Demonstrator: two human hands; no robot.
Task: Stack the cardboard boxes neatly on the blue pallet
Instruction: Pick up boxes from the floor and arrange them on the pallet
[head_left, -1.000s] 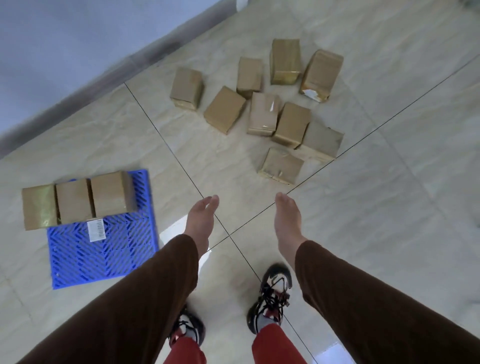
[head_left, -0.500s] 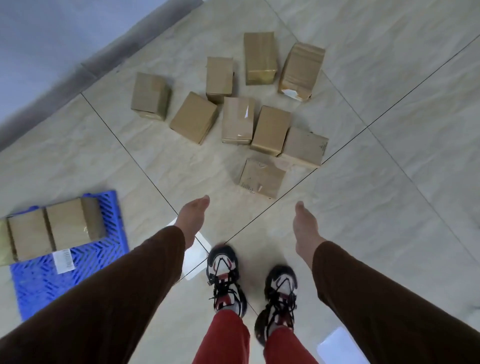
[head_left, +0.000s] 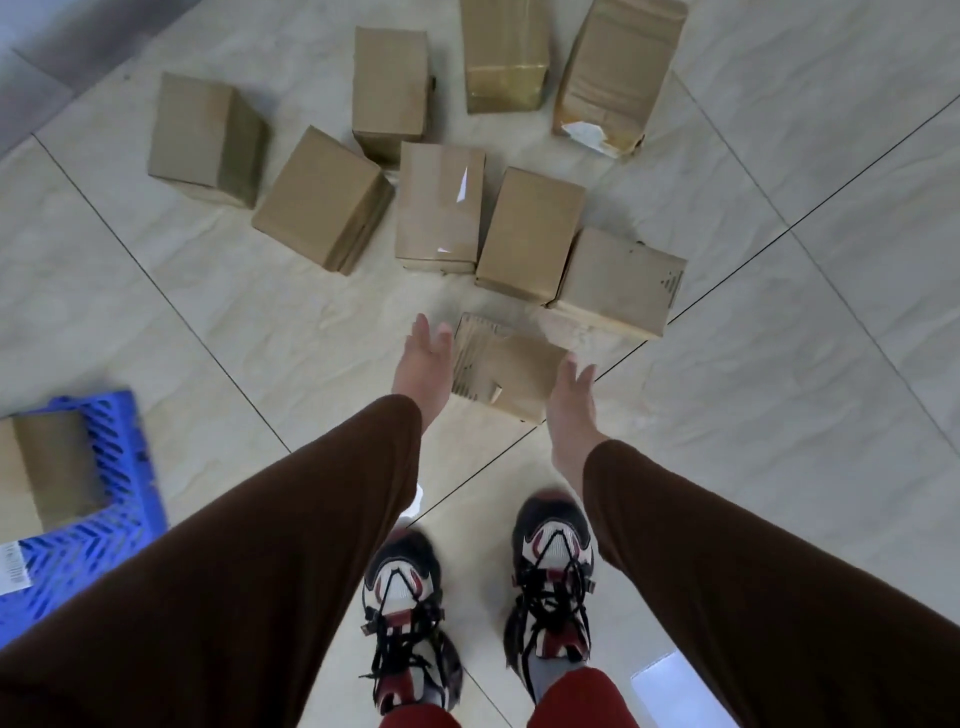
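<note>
Several brown cardboard boxes lie scattered on the tiled floor ahead of me. The nearest box (head_left: 506, 371) is small and lies flat between my two hands. My left hand (head_left: 423, 366) is open beside its left edge. My right hand (head_left: 571, 402) is open beside its right edge. Whether either hand touches the box I cannot tell. Behind it sit a larger box (head_left: 618, 286), a tall box (head_left: 530, 234) and a taped box (head_left: 439, 205). The blue pallet (head_left: 98, 525) is at the left edge, with one box (head_left: 44, 470) visible on it.
My two shoes (head_left: 478, 597) stand on the tiles just behind the nearest box. A torn box (head_left: 618, 73) lies at the far right of the pile. A grey wall base (head_left: 62, 47) runs along the top left. Open floor extends to the right.
I have stepped toward the pile, which now looms larger. Both hands have reached forward to flank the nearest small box. The pallet has slid toward the left edge of view.
</note>
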